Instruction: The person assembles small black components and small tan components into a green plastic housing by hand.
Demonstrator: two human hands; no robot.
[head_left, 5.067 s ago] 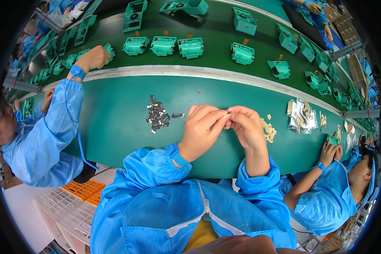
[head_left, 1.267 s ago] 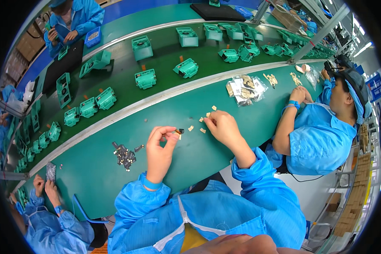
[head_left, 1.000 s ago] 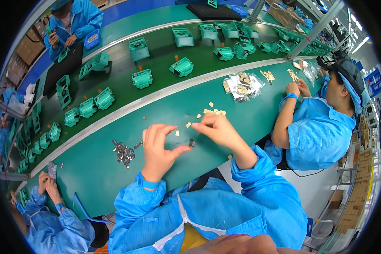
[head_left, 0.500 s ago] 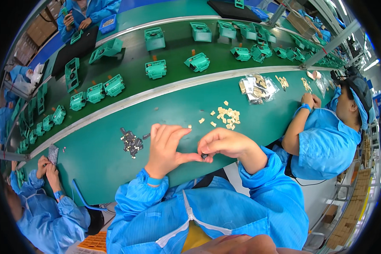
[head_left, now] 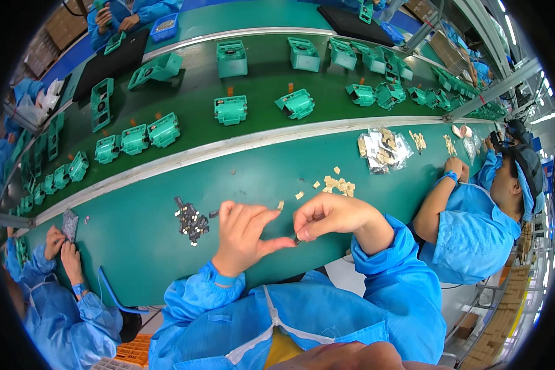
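Observation:
Above the near part of the green bench, my right hand (head_left: pixel 330 217) pinches a small black part (head_left: pixel 298 239) between thumb and fingers; its exact kind is mostly covered. My left hand (head_left: pixel 243 239) is open, its thumb and forefinger spread wide. The left thumb's tip reaches to the black part and seems to touch it. Just beyond the left forefinger is a single cream-coloured piece (head_left: pixel 280 205), seemingly on the bench. A heap of small black parts with pale ends (head_left: pixel 192 223) lies left of my left hand. Past my right hand lie several loose cream pieces (head_left: pixel 339 186), partly covered by it.
Clear bags of cream pieces (head_left: pixel 384 150) lie farther right. A metal rail (head_left: pixel 185 147) separates the bench from a line carrying green housings (head_left: pixel 230 110). Co-workers in blue sit to my right (head_left: pixel 475 234) and left (head_left: pixel 74 320); a blue tube (head_left: pixel 114 290) lies at the left edge.
The whole view has shifted slightly, so the bench things sit lower in the picture. My hands keep nearly the same pose, and the right fingers now cover the black part differently.

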